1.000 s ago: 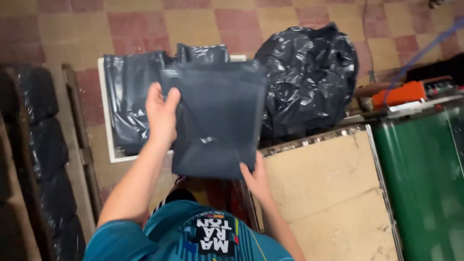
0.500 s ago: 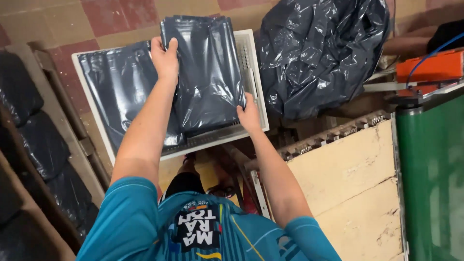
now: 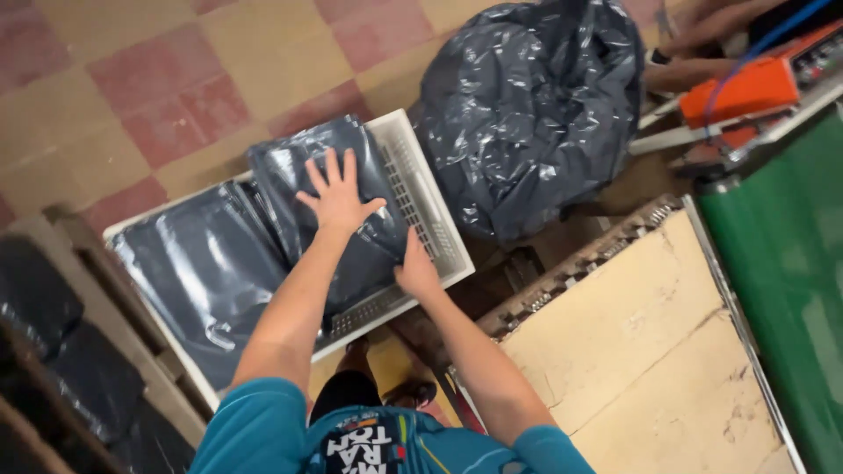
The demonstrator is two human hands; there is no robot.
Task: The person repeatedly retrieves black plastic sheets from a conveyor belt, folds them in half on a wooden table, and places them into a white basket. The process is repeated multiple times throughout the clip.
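Since half a second ago the dark grey poly bag [image 3: 351, 211] has gone from held at its edges over the crate to lying flat in the white plastic crate [image 3: 420, 200], and the view has tipped closer over it. Item: left hand [image 3: 336, 195], open, fingers spread, palm pressing on top of the bag. Item: right hand [image 3: 414, 270], fingers loosely curled against the bag's near edge by the crate's slatted wall; not gripping as far as I can see. Step in hand, as I judge it: seating and flattening the bag on the right-hand stack. The next move calls for an even press so the slick film does not slide off the pile, then a clean lift of both palms. Item: the bag itself, glossy, wrinkled, roughly rectangular, lying slightly askew. Item: second stack of dark bags [image 3: 206, 272], beside it in the same crate. Item: large black refuse sack [image 3: 527, 114], bulging, just beyond the crate. Item: pale worn tabletop [image 3: 650, 351], lower right; green surface [image 3: 790, 263] alongside; tiled floor [image 3: 132, 79].
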